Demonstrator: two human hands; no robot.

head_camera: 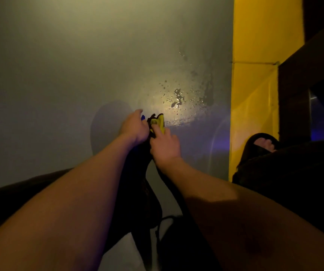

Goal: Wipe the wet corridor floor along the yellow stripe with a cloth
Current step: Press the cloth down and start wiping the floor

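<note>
Both my hands meet over the grey corridor floor (59, 85), holding a dark cloth (137, 173) with a yellow patch (159, 122) at its top. My left hand (133, 128) grips the cloth's left side; a bit of blue shows at its fingertips. My right hand (164, 145) pinches the yellow part from the right. The rest of the dark cloth hangs down between my forearms. Just beyond the hands lies a wet patch (178, 98) of droplets and puddles, glinting in a spot of light. The yellow stripe (255, 94) runs along the floor's right side.
A dark wooden frame or furniture edge (313, 75) stands right of the yellow stripe. My foot in a dark sandal (262, 143) rests on the stripe at right, with my dark-clothed knee below it. Dry grey floor spreads to the left.
</note>
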